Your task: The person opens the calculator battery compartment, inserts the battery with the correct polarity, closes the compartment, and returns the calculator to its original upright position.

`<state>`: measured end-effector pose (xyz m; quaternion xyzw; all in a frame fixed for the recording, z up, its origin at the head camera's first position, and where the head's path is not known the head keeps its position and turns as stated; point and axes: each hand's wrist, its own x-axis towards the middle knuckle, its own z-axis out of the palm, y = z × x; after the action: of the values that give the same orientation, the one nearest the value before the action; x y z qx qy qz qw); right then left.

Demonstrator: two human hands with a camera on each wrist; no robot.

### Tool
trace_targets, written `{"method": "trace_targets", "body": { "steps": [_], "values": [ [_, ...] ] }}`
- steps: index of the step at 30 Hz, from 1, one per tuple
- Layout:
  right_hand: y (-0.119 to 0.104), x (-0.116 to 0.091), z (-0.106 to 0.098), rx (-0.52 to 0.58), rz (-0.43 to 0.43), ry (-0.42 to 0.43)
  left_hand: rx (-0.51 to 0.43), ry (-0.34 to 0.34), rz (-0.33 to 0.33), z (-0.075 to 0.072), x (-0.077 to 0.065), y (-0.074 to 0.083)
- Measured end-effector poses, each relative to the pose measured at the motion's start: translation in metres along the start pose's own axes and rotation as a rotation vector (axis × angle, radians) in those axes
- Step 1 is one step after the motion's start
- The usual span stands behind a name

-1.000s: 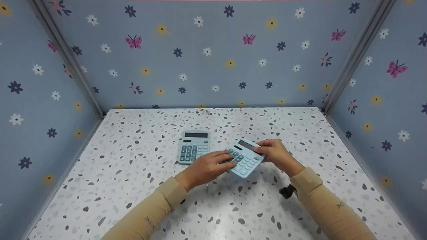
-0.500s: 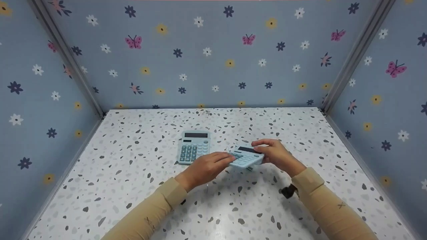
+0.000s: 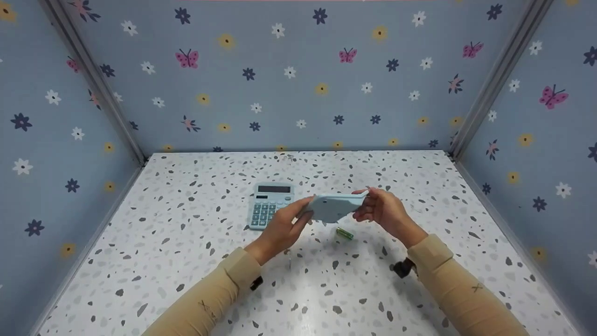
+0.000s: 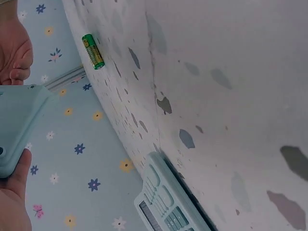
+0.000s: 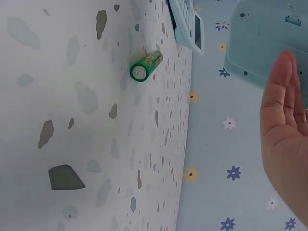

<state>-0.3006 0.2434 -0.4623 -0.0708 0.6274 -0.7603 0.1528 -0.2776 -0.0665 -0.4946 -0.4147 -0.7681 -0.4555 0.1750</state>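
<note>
A light blue calculator [image 3: 338,207] is held up above the table, tipped so its plain back faces me. The left hand [image 3: 282,228] grips its left end between thumb and fingers. At the opposite end the right hand [image 3: 385,212] holds the edge near the upper corner, its lower fingers bent under the back; the exact contact is partly hidden. Screw holes and a small slot show on the calculator's back [image 5: 260,43] in the right wrist view. Below it a green battery [image 3: 344,234] lies on the table, with its flat end visible in the right wrist view.
A second light blue calculator [image 3: 266,212] lies face up left of the hands, partly covered by the left hand. The speckled white table [image 3: 186,261] is bounded by flowered blue panels [image 3: 298,84] at the back and both sides.
The held calculator has turned from keys up to showing its back, and has risen slightly. Its tilt uncovers the green battery beneath. The right hand's fingers have shifted on its edge.
</note>
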Motion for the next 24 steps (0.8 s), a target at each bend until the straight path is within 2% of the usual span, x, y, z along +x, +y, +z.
{"method": "trace_targets", "body": {
  "steps": [3, 6, 10, 20, 24],
  "values": [
    [-0.0007, 0.0008, 0.001, -0.06, -0.034, -0.007, -0.09, 0.02, -0.108, -0.001, 0.0031, 0.0019],
    [0.0, 0.0023, 0.0019, -0.18, -0.071, 0.007, -0.148, 0.04, -0.213, -0.002, 0.0052, 0.0039],
    [0.0012, 0.003, 0.002, -0.27, -0.09, 0.025, -0.224, 0.061, -0.318, -0.0026, 0.0072, 0.0059],
    [0.0033, 0.0022, 0.0027, -0.34, -0.103, 0.103, -0.426, 0.073, -0.475, -0.006, 0.0104, 0.0069],
    [0.006, 0.0021, 0.0054, -0.349, -0.086, 0.127, -0.479, 0.063, -0.527, -0.0064, 0.0097, 0.006]
  ]
}}
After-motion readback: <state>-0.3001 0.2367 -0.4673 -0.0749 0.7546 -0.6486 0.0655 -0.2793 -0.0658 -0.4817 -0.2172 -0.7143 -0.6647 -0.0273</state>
